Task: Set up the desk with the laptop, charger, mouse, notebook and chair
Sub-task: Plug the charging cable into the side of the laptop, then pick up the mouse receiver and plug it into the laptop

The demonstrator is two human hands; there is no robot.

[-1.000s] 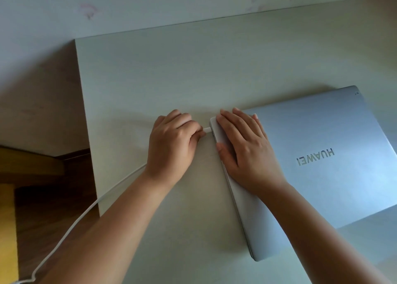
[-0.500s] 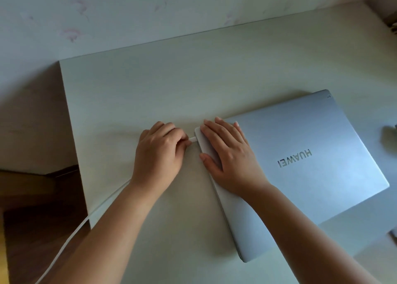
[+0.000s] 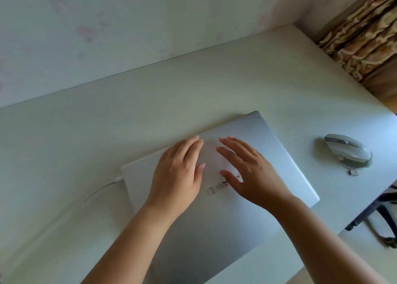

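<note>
Laptop (image 3: pixel 214 219), lid closed, lies at the middle of the desk (image 3: pixel 150 116). Both hands lie on its lid, fingers straight and spread flat, gripping nothing: the left hand (image 3: pixel 178 176) at 9 o'clock of the right hand (image 3: pixel 253 176), a small gap between. Charger cable (image 3: pixel 101 189) meets the laptop's 9 o'clock edge. Mouse (image 3: pixel 348 150) sits apart at 3 o'clock.

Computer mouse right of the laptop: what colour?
Light grey with a darker grey top strip, on the vertical computer mouse; the head view shows it.
</note>
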